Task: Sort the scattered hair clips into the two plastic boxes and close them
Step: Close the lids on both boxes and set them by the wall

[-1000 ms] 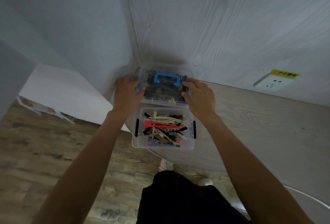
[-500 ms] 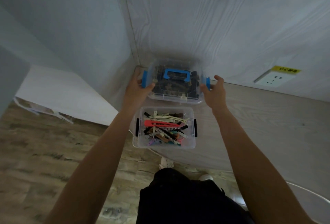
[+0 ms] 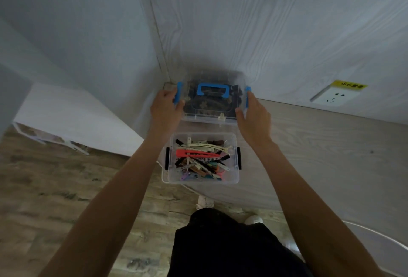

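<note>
**Item: far box, lid being latched**

The far box [image 3: 210, 102], blue-handled lid on, is sitting in the table [image 3: 320, 144] corner against the wall. The left hand [image 3: 164, 109] and right hand [image 3: 254, 113] are clamping its two end latches, likely to snap them down evenly. The near box [image 3: 202, 157] is lying open, clips [image 3: 198, 155] inside, presumably awaiting its lid.

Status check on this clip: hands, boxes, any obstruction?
Left hand and right hand press the blue latches on the far box, lid on. Near box full of hair clips, no lid. Nothing in the way.
</note>
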The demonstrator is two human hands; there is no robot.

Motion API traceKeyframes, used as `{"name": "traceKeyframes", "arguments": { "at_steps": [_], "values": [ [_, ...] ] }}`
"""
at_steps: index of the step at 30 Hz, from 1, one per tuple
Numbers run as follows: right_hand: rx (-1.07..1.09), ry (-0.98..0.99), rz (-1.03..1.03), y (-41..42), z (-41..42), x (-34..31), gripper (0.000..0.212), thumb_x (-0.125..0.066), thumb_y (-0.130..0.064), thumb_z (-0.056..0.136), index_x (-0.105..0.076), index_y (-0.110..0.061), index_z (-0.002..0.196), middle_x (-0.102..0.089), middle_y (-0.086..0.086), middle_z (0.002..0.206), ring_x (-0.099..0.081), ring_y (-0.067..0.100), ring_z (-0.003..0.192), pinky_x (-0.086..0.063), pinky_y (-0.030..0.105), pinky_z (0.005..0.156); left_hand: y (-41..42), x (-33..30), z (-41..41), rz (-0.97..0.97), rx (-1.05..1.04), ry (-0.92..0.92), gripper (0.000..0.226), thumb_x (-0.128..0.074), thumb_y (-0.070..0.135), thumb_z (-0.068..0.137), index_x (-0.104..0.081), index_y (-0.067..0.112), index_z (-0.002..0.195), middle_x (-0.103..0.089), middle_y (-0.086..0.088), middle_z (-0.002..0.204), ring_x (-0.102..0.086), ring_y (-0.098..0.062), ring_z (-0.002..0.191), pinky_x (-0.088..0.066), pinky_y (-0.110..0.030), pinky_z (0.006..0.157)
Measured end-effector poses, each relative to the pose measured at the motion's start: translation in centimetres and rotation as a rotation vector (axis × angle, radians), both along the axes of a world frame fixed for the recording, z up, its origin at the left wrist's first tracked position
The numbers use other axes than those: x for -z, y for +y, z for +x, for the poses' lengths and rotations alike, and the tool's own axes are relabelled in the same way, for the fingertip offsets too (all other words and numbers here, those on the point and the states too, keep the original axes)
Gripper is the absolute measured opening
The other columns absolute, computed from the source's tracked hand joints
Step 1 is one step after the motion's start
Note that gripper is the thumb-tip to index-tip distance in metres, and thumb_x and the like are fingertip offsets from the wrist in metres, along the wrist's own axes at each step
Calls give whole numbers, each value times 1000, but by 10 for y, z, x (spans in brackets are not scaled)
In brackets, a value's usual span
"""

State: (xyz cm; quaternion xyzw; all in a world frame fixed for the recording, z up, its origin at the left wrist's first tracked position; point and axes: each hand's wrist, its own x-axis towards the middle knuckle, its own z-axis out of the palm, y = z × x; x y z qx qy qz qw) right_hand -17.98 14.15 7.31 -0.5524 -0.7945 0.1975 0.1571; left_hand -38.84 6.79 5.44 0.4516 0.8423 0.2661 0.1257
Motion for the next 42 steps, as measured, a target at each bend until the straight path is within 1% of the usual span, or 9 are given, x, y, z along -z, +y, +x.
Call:
{"name": "traceKeyframes", "arguments": {
  "at_steps": [4, 9, 14, 18, 24, 28, 35, 39, 42],
  "values": [
    [-62, 45, -91, -1, 2, 1, 49, -45, -17, 96, -29, -7, 140, -51, 15, 132, -53, 32, 114, -42, 37, 92, 4, -5, -5, 3, 30, 118, 43, -51, 25, 92, -48, 11, 133, -58, -15, 120, -54, -30, 107, -43, -37, 87],
    [-84, 268, -247, -11, 34, 12, 52, -41, -29, 98, -24, -12, 144, -39, 8, 146, -37, 22, 133, -28, 34, 110, -25, -17, 9, 84, 61, -147, 47, -46, 29, 96, -36, 20, 140, -56, -11, 125, -54, -26, 111, -43, -34, 88],
    [-61, 351, -443, -51, 62, 18, 44, -50, -30, 93, -41, -17, 134, -51, 4, 133, -51, 20, 117, -43, 44, 102, -86, -13, 31, 26, -121, -229, 46, -53, 35, 92, -46, 14, 133, -51, -11, 132, -47, -25, 121, -36, -32, 97],
    [-196, 304, -648, -81, 64, 22, 66, -59, -40, 86, -26, -26, 142, -40, 0, 145, -48, 22, 122, -45, 44, 100, -123, 13, 45, -56, -233, -365, 39, -44, 33, 96, -51, 12, 128, -54, -14, 129, -49, -28, 120, -37, -32, 94],
    [-187, 284, -614, -92, 65, 25, 50, -53, -22, 92, -33, -19, 137, -60, 9, 109, -63, 30, 86, -54, 54, 75, -154, 44, 52, -228, -359, -562, 39, -48, 15, 92, -45, 12, 131, -58, -15, 125, -57, -34, 109, -45, -39, 87],
    [-181, 300, -571, -92, 75, 21, 46, -53, -18, 92, -37, -17, 135, -58, 7, 100, -64, 30, 80, -55, 52, 71, -156, 48, 59, -267, -352, -489, 45, -60, 15, 86, -46, 11, 130, -65, -13, 109, -60, -28, 102, -40, -28, 77],
    [-77, 304, -474, -80, 113, 14, 40, -52, -16, 92, -43, -17, 132, -58, 3, 93, -61, 27, 73, -53, 46, 69, -160, 31, 65, 59, -478, -362, 29, -43, 21, 96, -54, 15, 122, -67, -12, 105, -64, -20, 86, -49, -30, 77],
    [-64, 259, -423, -78, 130, 15, 28, -52, -14, 91, -48, -10, 119, -61, 20, 94, -61, 35, 74, -53, 53, 72, -162, 7, 62, 339, -473, -171, 29, -38, 20, 98, -52, 17, 124, -54, -7, 109, -67, -16, 73, -56, -42, 71],
    [-26, 273, -481, -81, 135, 19, 35, -54, -15, 92, -45, -9, 125, -60, 25, 103, -62, 39, 78, -54, 54, 73, -161, -9, 61, 496, -538, -208, 30, -39, 21, 99, -51, 15, 125, -53, -11, 109, -66, -11, 70, -57, -35, 66]
  ]
}}
